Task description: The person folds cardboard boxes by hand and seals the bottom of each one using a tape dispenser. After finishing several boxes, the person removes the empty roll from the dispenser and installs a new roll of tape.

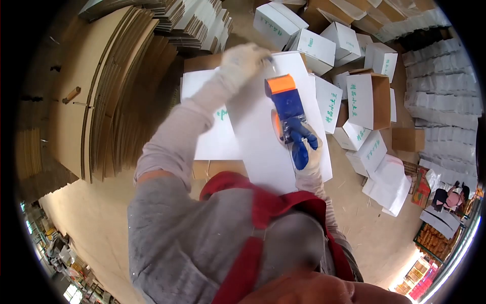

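Observation:
A white carton (pixel 253 106) with green lettering lies in front of my body, with brown cardboard showing at its edges. My right hand (pixel 307 148), in a white glove with blue coated fingers, is closed round a blue and orange tape dispenser (pixel 288 99). The dispenser rests on or just over the right part of the carton, its orange end pointing away from me. My left hand (pixel 246 60), in a pale glove, is over the carton's far edge, ahead of the dispenser. Motion smears its fingers, and whether they pinch something cannot be made out.
Flat brown cardboard sheets (pixel 96 96) stand stacked on the left, with more flattened cartons (pixel 190 23) behind. Several white cartons with green writing (pixel 359 99) are heaped on the right. Wrapped white stacks (pixel 438 96) line the far right. Loose white packaging (pixel 387 185) lies on the floor.

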Demonstrator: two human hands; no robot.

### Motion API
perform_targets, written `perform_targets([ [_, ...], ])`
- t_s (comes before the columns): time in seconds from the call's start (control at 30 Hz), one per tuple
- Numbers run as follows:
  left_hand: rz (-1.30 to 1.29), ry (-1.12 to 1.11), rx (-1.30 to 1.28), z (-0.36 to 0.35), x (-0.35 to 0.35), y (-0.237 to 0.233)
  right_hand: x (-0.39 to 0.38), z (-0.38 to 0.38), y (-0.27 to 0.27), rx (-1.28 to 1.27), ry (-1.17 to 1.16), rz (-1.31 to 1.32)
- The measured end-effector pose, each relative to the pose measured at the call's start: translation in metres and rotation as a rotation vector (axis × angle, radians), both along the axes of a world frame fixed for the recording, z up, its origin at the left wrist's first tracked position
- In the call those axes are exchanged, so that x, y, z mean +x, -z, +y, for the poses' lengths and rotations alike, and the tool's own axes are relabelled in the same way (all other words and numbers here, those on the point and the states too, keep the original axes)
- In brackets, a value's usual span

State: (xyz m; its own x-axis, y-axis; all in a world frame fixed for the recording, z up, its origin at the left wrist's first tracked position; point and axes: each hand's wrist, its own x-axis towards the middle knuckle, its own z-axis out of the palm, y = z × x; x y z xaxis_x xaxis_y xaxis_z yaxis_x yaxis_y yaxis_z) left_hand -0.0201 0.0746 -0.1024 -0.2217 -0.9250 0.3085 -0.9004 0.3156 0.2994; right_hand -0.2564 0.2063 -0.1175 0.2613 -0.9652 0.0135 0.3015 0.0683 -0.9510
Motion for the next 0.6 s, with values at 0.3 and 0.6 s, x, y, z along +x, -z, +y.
perform_targets([
  [0.3,-0.072,-0.058,1.007,-0.112,0.045,0.075,0.024,-0.014,-0.031,0.011,0.017,0.017],
  [0.6,-0.061,-0.128,0.492,-0.064,-0.020,0.006,0.017,-0.012,-0.014,0.002,0.050,0.196],
])
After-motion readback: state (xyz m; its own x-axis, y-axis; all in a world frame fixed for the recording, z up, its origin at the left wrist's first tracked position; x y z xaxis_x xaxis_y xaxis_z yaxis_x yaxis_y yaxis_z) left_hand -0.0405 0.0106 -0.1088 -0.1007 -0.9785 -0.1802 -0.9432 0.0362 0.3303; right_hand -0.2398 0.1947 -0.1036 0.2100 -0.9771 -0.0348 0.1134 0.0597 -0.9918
